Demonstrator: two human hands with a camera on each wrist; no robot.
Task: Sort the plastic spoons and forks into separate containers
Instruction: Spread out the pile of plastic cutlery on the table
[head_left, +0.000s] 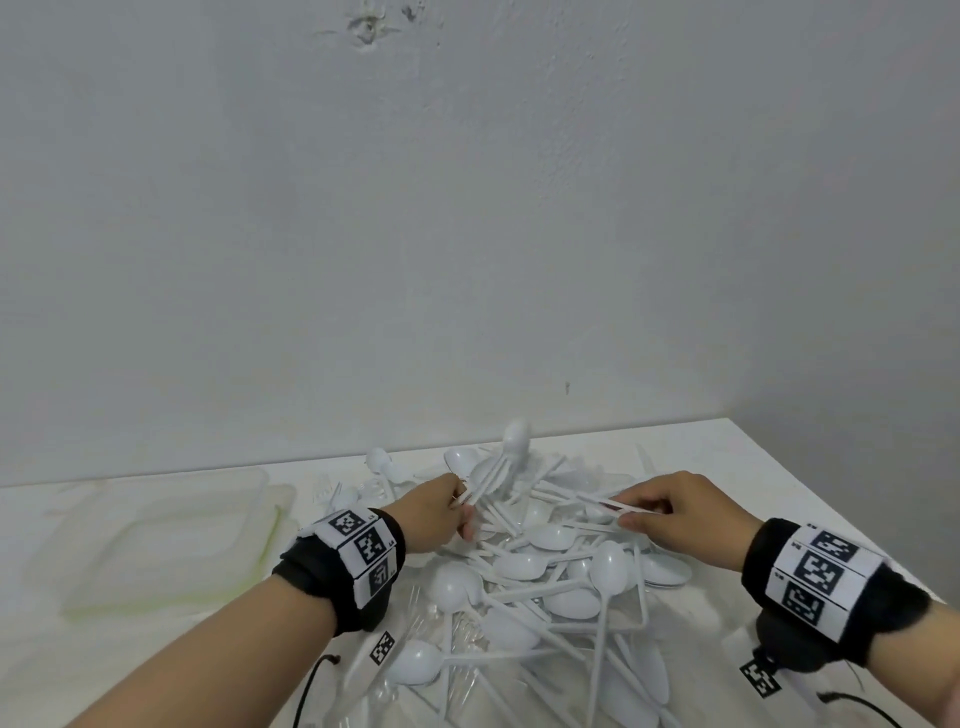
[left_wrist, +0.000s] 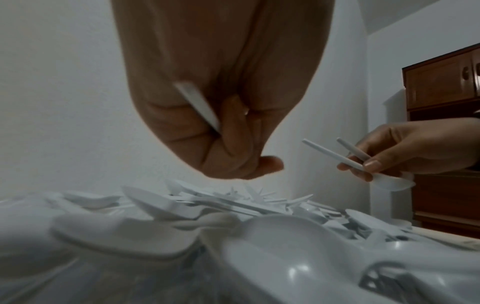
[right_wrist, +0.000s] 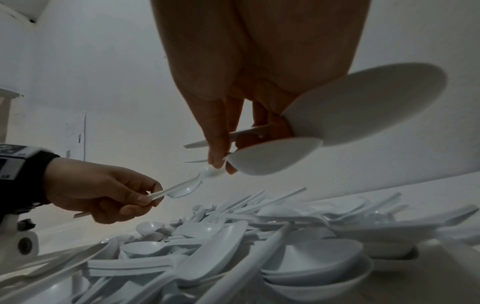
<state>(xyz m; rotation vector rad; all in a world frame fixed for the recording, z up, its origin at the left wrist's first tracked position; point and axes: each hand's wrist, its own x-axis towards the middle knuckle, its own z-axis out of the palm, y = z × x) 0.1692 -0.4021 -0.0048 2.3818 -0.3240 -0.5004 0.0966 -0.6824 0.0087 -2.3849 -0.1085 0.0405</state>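
A heap of white plastic spoons and forks (head_left: 545, 582) covers the middle of the white table. My left hand (head_left: 465, 506) hovers over the heap's far left and pinches a small bunch of white utensils (head_left: 501, 465) by their handles, heads fanned up and away. From the right wrist, spoon bowls (right_wrist: 184, 190) show in that bunch. My right hand (head_left: 631, 514) is over the heap's far right and pinches two white spoons (right_wrist: 363, 102) by their handles, bowls toward the wrist. Both hands are held just above the heap (left_wrist: 233, 205).
Clear plastic containers (head_left: 156, 540) lie on the table to the left of the heap. A grey wall stands close behind. The table's right edge (head_left: 831, 493) runs diagonally past my right wrist. A brown wooden cabinet (left_wrist: 441, 86) stands beyond it.
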